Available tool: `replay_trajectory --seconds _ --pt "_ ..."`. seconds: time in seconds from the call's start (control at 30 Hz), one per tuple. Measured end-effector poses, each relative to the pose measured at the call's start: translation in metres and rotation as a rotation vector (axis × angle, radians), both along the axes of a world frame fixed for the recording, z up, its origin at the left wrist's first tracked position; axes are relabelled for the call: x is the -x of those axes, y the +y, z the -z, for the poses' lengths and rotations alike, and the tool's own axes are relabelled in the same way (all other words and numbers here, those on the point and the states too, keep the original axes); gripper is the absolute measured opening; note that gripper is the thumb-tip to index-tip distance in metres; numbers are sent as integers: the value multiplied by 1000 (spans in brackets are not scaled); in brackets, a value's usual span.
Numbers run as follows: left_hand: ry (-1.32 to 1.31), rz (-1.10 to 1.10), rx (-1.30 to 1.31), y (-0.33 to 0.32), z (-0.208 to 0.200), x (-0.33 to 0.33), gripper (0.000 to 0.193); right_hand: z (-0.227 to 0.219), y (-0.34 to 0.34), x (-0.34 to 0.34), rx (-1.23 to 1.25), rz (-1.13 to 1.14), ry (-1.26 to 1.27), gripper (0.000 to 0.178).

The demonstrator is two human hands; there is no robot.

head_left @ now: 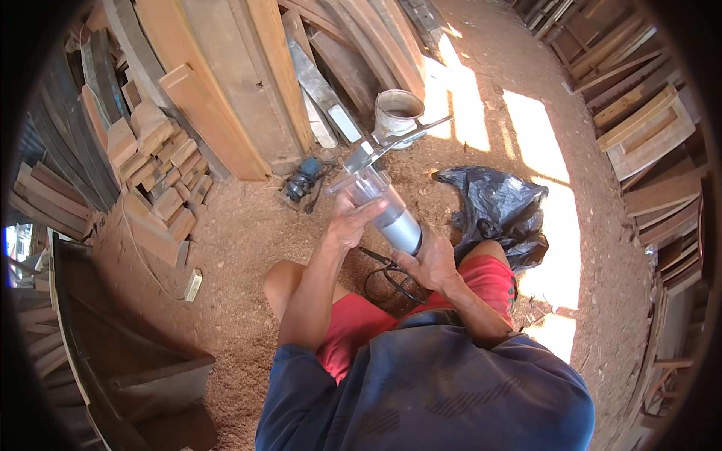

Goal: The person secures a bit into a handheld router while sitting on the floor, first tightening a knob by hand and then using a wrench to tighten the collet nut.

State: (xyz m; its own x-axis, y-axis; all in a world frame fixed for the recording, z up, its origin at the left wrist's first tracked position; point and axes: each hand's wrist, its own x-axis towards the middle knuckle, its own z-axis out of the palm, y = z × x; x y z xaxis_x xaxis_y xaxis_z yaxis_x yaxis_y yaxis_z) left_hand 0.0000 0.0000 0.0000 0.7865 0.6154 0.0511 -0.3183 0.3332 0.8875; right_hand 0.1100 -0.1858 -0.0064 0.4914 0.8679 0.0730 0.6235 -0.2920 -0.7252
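While your left hand (353, 218) grips the clear plastic sleeve (373, 188) and your right hand (432, 260) the lower end, the silver cylindrical power tool (398, 222) between your fingers (370, 211) appears rigid, moderately heavy, best held by its smooth barrel (404, 234).

Floor (233, 240) (partly sunlit), 1 bucket (389, 122), black bag (500, 207)

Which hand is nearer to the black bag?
Right. The right hand, at the near end of the tool, is just left of the bag; the left hand, on its clear section, is farther left.
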Motion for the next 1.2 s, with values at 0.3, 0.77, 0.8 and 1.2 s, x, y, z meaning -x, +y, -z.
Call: replay_trajectory --seconds 0.3,0.77,0.8,1.2 --pt "-112 47 23 -3 2 7 75 -4 -8 -10 -66 -132 395 59" --pt "-279 156 164 -11 -4 5 65 -15 2 8 -114 -256 825 44" --pt "-263 92 189 -13 2 2 57 -7 4 8 -181 -243 659 45" --pt "-155 7 1 -15 19 -3 56 -3 4 13 -118 -170 743 40"
